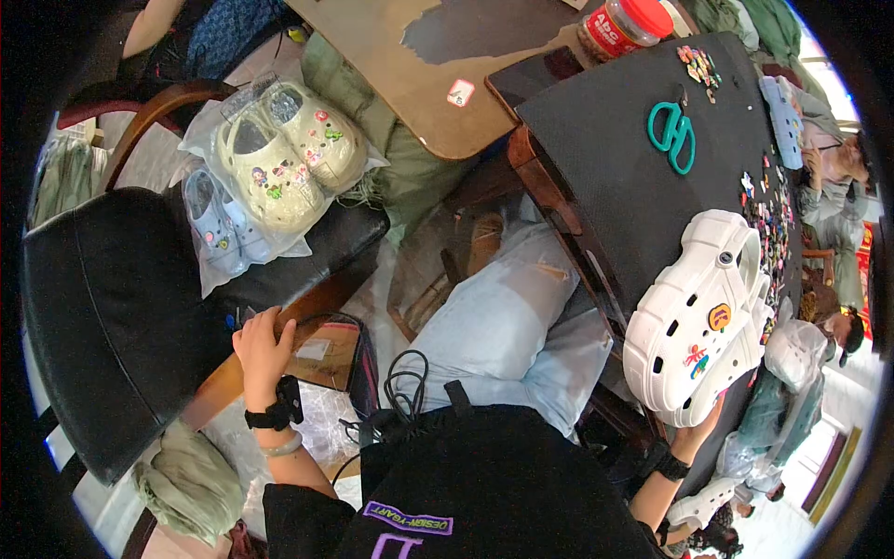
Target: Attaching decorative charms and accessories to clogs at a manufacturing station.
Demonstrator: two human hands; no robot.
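Observation:
A pair of white clogs point(684, 326) with colourful charms is held up at the right, over the black-topped table. My right hand point(700, 430) grips it from below, its fingers mostly hidden behind the shoes. At the left, my left hand point(265, 349) reaches to the front edge of a black chair point(112, 307), thumb apart from bent fingers. A small dark and blue bit point(237, 319) lies by its fingertips, too small to name. On the chair seat, cream clogs point(289, 168) and small light blue clogs point(223, 224) sit in clear plastic bags.
The black tabletop point(596, 121) bears teal scissors point(670, 138), scattered small charms point(768, 210) and a red-lidded jar point(624, 28). A brown table point(475, 121) stands beyond. Below my left hand is a cardboard box point(326, 354) beside a black cable point(407, 382). Other people sit at the far right.

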